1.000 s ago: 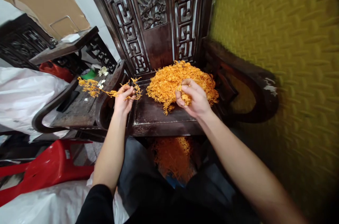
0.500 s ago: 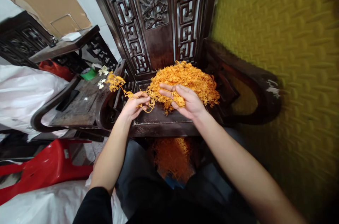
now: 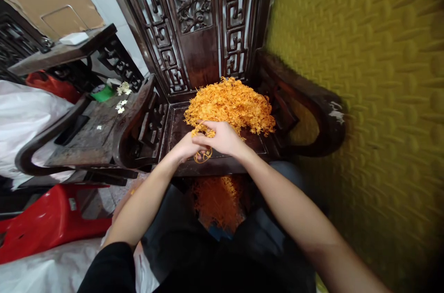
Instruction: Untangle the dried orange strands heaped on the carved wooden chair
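An orange sprig bundle [image 3: 202, 131], thin and branchy like artificial flower stems, lies between my two hands. My left hand [image 3: 187, 147] is closed around its stems, and a thin orange loop [image 3: 203, 156] hangs below the fingers. Against it, my right hand [image 3: 224, 138] is closed on the same bundle from the right, its fingers over the left fingertips. Just behind the hands, a heap of orange sprigs [image 3: 232, 103] covers much of the dark wooden seat [image 3: 176, 119]. The overlapping hands hide part of the bundle.
The seat has a carved back [image 3: 199, 52] and a curved right armrest [image 3: 326, 119]. At left, another wooden chair holds green tape [image 3: 103, 93] and small pale flowers [image 3: 121, 106]. A red plastic stool [image 3: 45, 223] stands lower left. More orange sprigs [image 3: 217, 200] lie below, between the legs.
My hands have come together in front of the heap. The right hand moved left from the heap onto the sprigs in my left hand. The view has shifted slightly.
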`<control>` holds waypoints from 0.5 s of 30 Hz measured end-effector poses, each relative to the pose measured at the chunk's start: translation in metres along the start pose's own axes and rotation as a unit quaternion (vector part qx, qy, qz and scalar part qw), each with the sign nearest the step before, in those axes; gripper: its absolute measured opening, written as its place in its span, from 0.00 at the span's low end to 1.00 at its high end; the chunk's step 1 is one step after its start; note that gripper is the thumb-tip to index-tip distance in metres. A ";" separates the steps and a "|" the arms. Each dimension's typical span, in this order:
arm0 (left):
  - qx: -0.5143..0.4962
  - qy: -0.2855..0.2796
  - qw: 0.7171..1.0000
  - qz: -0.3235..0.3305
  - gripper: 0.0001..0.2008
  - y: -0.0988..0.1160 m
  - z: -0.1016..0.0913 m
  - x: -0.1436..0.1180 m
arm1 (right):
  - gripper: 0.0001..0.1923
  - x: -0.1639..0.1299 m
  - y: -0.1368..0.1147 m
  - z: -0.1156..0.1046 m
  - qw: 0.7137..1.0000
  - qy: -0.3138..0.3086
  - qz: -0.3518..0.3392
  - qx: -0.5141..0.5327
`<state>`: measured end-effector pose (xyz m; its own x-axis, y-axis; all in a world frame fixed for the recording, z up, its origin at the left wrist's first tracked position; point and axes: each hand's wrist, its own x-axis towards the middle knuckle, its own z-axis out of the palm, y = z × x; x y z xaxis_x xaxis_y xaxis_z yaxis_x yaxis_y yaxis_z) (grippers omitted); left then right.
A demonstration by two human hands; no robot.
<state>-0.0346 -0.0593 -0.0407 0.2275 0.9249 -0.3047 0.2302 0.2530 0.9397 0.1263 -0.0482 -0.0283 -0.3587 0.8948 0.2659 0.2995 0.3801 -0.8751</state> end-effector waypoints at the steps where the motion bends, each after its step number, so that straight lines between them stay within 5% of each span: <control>1: 0.019 -0.006 1.000 0.000 0.07 0.001 0.002 -0.002 | 0.24 0.000 0.001 0.001 1.000 -0.015 -0.005 -0.004; 5: 0.017 -0.063 0.997 0.028 0.17 0.014 -0.001 -0.010 | 0.15 0.001 0.001 -0.005 0.998 -0.020 -0.012 0.058; 10: 0.034 0.105 0.970 0.215 0.26 0.027 -0.010 -0.017 | 0.27 -0.001 0.000 -0.013 0.984 -0.030 0.064 0.163; 15: 0.091 0.171 0.948 0.254 0.13 0.026 -0.004 -0.020 | 0.34 0.002 0.004 -0.003 0.971 0.035 0.116 0.207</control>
<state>-0.0370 -0.0696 -0.0098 0.0393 0.9600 0.2774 0.3391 -0.2739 0.9000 0.1298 -0.0439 -0.0298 -0.2590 0.9642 0.0573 -0.0214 0.0536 -0.9983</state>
